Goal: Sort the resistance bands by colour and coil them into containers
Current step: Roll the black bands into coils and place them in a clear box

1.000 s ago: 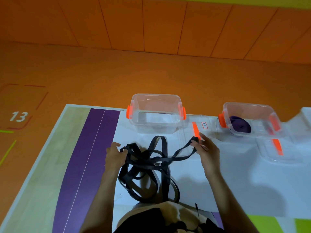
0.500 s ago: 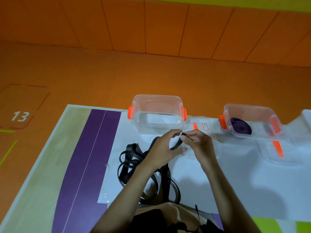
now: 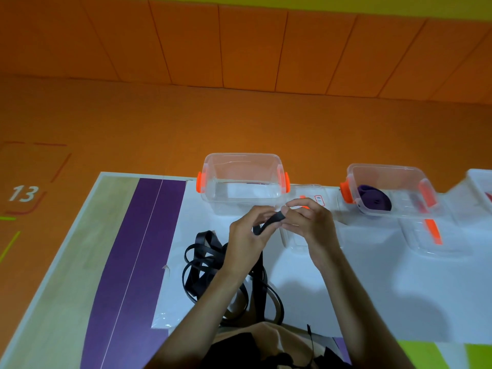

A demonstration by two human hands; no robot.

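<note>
Over the white desk (image 3: 372, 288) | left hand (image 3: 246, 237) has left the tangle, joins right hand (image 3: 310, 222) | both pinch one end of the flat black resistance band (image 3: 270, 224), rest heaped below | coiling looks underway, clear orange-clipped container (image 3: 242, 203) just beyond

The scene is dim and strongly orange-tinted, with soft light, faint glints on the clear box (image 3: 242, 182) and a broad, pale shadow on the white sheet (image 3: 399, 302) at lower right. Wide-angle distortion bends the wall (image 3: 239, 49) seams toward the frame's edges. The far right edge is smeared with blur.
</note>
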